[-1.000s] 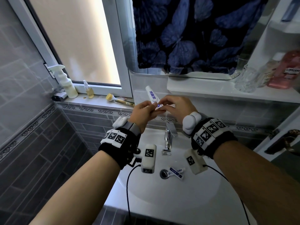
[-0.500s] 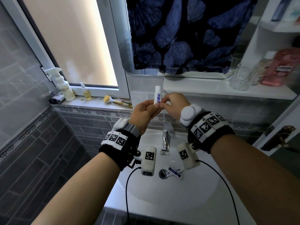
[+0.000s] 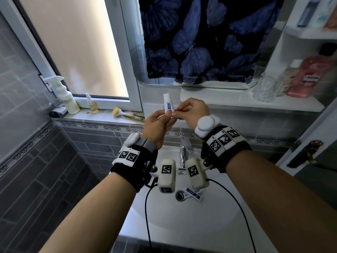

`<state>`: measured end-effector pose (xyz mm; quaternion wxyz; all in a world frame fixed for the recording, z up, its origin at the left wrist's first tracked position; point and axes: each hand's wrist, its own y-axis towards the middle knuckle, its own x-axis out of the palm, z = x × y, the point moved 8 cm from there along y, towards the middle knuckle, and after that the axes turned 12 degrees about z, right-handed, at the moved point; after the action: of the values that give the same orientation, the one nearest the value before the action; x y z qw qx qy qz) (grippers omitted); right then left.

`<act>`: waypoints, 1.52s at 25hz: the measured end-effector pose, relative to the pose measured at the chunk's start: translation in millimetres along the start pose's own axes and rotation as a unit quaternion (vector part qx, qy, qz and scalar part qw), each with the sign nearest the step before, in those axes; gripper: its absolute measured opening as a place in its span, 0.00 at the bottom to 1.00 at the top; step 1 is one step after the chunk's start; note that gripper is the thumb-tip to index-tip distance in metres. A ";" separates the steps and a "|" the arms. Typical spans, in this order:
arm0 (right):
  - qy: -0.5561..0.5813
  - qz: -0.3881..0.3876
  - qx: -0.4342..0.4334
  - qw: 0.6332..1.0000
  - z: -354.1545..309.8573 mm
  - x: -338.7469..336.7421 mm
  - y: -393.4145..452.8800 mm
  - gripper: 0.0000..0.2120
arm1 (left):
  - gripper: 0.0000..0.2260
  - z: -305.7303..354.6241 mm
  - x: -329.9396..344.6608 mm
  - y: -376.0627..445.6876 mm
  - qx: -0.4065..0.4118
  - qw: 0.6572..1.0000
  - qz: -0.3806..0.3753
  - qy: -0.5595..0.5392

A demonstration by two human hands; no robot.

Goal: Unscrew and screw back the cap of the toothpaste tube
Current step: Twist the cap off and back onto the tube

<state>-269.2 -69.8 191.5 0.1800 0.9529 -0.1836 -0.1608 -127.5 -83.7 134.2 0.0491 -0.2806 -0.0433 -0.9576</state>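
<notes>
Toothpaste tube (image 3: 168, 105) held upright over sink basin (image 3: 182, 221), crimped end up, cap end down between fingers. Left hand (image 3: 158, 125) grips lower tube body, fingers curled round it. Right hand (image 3: 191, 112) pinches at cap end just beside left fingertips; cap itself hidden, on or off cannot tell. Judgement: tube small, light, soft-walled, squashes if squeezed hard; better hold near stiff shoulder, pinch cap by its sides. Second small tube (image 3: 193, 193) lies by drain, below both wrists.

Grey tiled walls (image 3: 32, 157), bright frosted window (image 3: 76, 46), white basin (image 3: 182, 225) under a mirror (image 3: 200, 39).
</notes>
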 end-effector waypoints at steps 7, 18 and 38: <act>-0.019 -0.038 -0.040 0.998 19.5 -5.6 41.6 0.09 | 0.08 -18.1 29.4 26.1 0.014 0.999 0.045 0.009; 0.017 -0.096 0.026 0.995 78.1 -19.7 64.7 0.07 | 0.12 -34.1 54.7 56.1 0.122 0.952 0.015 0.279; -0.026 -0.074 0.119 0.990 169.1 60.1 -53.2 0.09 | 0.07 -102.5 -108.6 -5.4 0.085 0.895 0.046 0.435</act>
<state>-263.7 -96.2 6.3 0.0477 0.9740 -0.1348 -0.1756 -91.9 -82.1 -10.9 0.1305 0.1671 -0.0859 -0.9735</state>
